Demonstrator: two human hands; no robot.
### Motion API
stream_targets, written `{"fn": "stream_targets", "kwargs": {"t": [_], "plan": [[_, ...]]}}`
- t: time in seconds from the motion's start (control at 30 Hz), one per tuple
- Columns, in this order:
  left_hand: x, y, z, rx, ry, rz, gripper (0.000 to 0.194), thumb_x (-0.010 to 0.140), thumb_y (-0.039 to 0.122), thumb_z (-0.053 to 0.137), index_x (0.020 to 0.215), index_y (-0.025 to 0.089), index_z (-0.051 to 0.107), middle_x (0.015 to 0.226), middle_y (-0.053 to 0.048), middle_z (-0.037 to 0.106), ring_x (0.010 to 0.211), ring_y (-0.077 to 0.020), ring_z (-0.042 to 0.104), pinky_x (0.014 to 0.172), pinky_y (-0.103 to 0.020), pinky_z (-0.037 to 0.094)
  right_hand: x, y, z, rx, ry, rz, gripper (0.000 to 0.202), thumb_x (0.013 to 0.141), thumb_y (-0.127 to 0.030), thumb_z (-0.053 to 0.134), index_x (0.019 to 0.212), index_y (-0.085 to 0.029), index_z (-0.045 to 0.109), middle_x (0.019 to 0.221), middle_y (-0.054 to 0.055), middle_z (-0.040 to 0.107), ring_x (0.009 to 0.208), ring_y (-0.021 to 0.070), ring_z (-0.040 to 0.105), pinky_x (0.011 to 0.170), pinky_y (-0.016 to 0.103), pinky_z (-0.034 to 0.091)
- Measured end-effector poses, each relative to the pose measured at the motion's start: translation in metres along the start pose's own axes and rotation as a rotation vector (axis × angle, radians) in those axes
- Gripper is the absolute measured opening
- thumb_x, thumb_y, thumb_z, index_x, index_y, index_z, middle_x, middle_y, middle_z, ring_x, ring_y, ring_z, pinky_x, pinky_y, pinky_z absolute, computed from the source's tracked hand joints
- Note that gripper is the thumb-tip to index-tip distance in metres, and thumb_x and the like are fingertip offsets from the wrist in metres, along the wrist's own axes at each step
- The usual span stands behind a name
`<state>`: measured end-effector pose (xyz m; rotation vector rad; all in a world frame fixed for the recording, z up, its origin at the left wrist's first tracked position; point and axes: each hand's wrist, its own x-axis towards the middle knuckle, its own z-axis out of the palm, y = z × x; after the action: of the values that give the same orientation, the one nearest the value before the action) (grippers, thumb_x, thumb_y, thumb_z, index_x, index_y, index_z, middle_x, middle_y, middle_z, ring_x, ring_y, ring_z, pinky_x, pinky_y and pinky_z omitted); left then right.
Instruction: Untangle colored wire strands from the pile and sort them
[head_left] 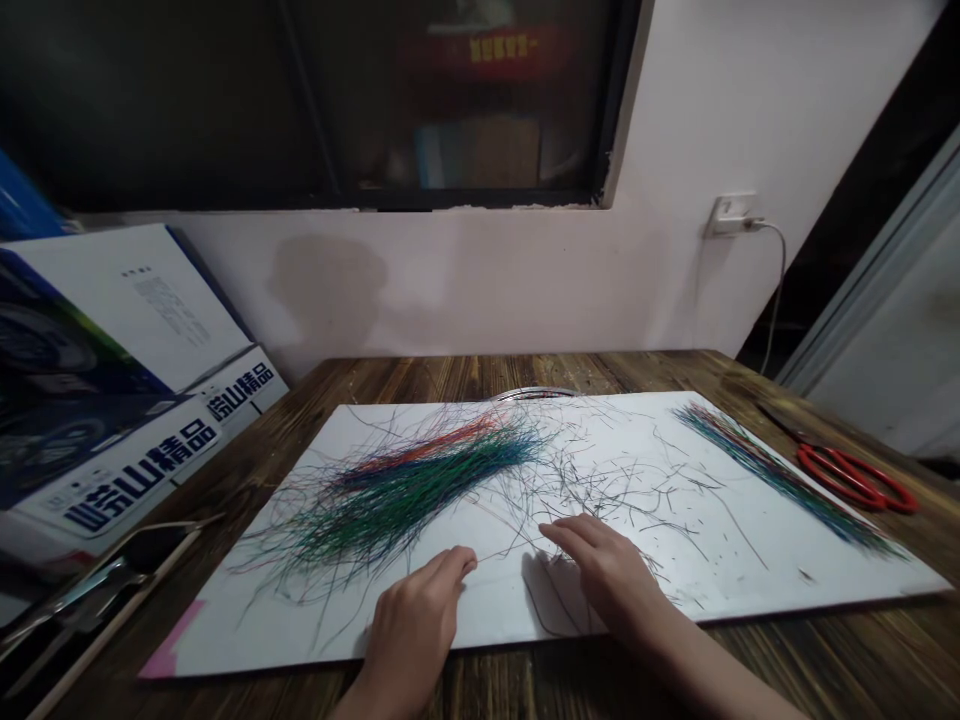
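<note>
Being held at the 6 o'clock edge of a white board point(757, 575), left hand point(418, 612) and right hand point(609, 572), whether anything is gripped cannot be told, coloured strands point(409, 500) heaped at 9 o'clock

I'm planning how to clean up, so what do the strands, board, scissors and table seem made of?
Strands: thin wire or plastic fibre, I can't tell which; fine, coloured, some bent.
Board: perhaps laminate or plastic, judging by its smooth white sheen.
Scissors: likely glossy plastic loops, bright red, with darker, probably metal blades.
Table: apparently wood; brown, streaky grain.
</note>
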<state>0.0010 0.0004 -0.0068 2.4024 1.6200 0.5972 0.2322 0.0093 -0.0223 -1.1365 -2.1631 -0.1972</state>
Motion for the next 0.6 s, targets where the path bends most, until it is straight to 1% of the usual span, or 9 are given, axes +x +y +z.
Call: {"fn": "stream_targets", "kwargs": {"t": [0.1,0.17,0.27,0.33,0.4,0.43,0.47,0.53,0.6], "plan": [[0.001,0.001,-0.002,-0.083,0.000,-0.090,0.020,0.089,0.020,0.040,0.088,0.025,0.059,0.084,-0.002,0.069,0.076,-0.0197,0.066,0.064,-0.025,0.040,-0.002,0.004,0.003,-0.008,-0.012,0.064,0.055,0.059,0.009,0.032,0.095,-0.015,0.066,0.088,0.009,0.072,0.074,0.0204,0.067,0.058,0.028,0.054],[0.003,0.002,-0.003,-0.200,0.031,-0.150,0.018,0.088,0.025,0.042,0.084,0.023,0.060,0.079,-0.002,0.067,0.071,-0.0188,0.063,0.063,-0.025,0.040,-0.004,0.007,0.004,-0.014,0.007,0.118,0.056,0.059,0.009,0.032,0.097,-0.015,0.066,0.091,0.009,0.071,0.077,0.0207,0.067,0.061,0.029,0.054],[0.008,0.005,-0.005,-0.524,0.072,-0.258,0.019,0.085,0.034,0.050,0.076,0.021,0.061,0.061,0.001,0.055,0.052,-0.0129,0.051,0.052,-0.022,0.036,-0.005,0.009,0.004,0.038,0.031,0.208,0.055,0.061,0.007,0.030,0.098,-0.015,0.064,0.091,0.010,0.070,0.076,0.0211,0.066,0.061,0.032,0.053],[0.011,0.008,-0.007,-0.775,0.109,-0.346,0.023,0.081,0.039,0.055,0.073,0.018,0.062,0.057,0.003,0.049,0.045,-0.0089,0.041,0.045,-0.020,0.032,-0.005,0.004,0.002,0.150,0.035,0.263,0.052,0.065,0.005,0.031,0.100,-0.016,0.063,0.089,0.009,0.069,0.072,0.0205,0.065,0.060,0.032,0.051],[0.013,0.010,-0.011,-0.994,0.170,-0.427,0.025,0.076,0.041,0.062,0.074,0.016,0.063,0.059,0.003,0.051,0.045,-0.0063,0.039,0.043,-0.017,0.031,-0.003,-0.005,-0.003,0.351,0.005,0.331,0.046,0.071,0.001,0.034,0.102,-0.016,0.062,0.087,0.009,0.069,0.069,0.0187,0.063,0.060,0.032,0.050],[0.014,0.011,-0.013,-1.086,0.203,-0.466,0.026,0.073,0.042,0.065,0.073,0.015,0.063,0.061,0.003,0.052,0.046,-0.0055,0.039,0.043,-0.016,0.031,-0.001,-0.010,-0.005,0.487,-0.032,0.397,0.041,0.074,-0.003,0.036,0.102,-0.017,0.062,0.086,0.008,0.068,0.066,0.0173,0.063,0.058,0.030,0.049],[0.015,0.011,-0.016,-1.171,0.232,-0.505,0.027,0.071,0.041,0.069,0.073,0.015,0.063,0.062,0.002,0.054,0.047,-0.0048,0.040,0.043,-0.015,0.031,0.000,-0.015,-0.007,0.645,-0.090,0.491,0.034,0.077,-0.008,0.039,0.101,-0.017,0.062,0.084,0.008,0.068,0.061,0.0156,0.062,0.054,0.028,0.048],[0.016,0.010,-0.020,-1.326,0.267,-0.576,0.029,0.065,0.040,0.074,0.072,0.014,0.063,0.062,0.003,0.054,0.047,-0.0032,0.040,0.041,-0.012,0.030,0.004,-0.025,-0.010,0.988,-0.253,0.716,0.022,0.080,-0.022,0.047,0.096,-0.015,0.062,0.080,0.007,0.067,0.049,0.0127,0.061,0.041,0.023,0.043],[0.017,0.009,-0.022,-1.457,0.295,-0.624,0.029,0.062,0.038,0.078,0.071,0.014,0.062,0.063,0.004,0.055,0.048,-0.0026,0.042,0.039,-0.010,0.030,0.005,-0.031,-0.011,1.293,-0.428,0.866,0.025,0.077,-0.032,0.056,0.092,-0.013,0.060,0.077,0.008,0.068,0.043,0.0122,0.060,0.035,0.020,0.038]]}}
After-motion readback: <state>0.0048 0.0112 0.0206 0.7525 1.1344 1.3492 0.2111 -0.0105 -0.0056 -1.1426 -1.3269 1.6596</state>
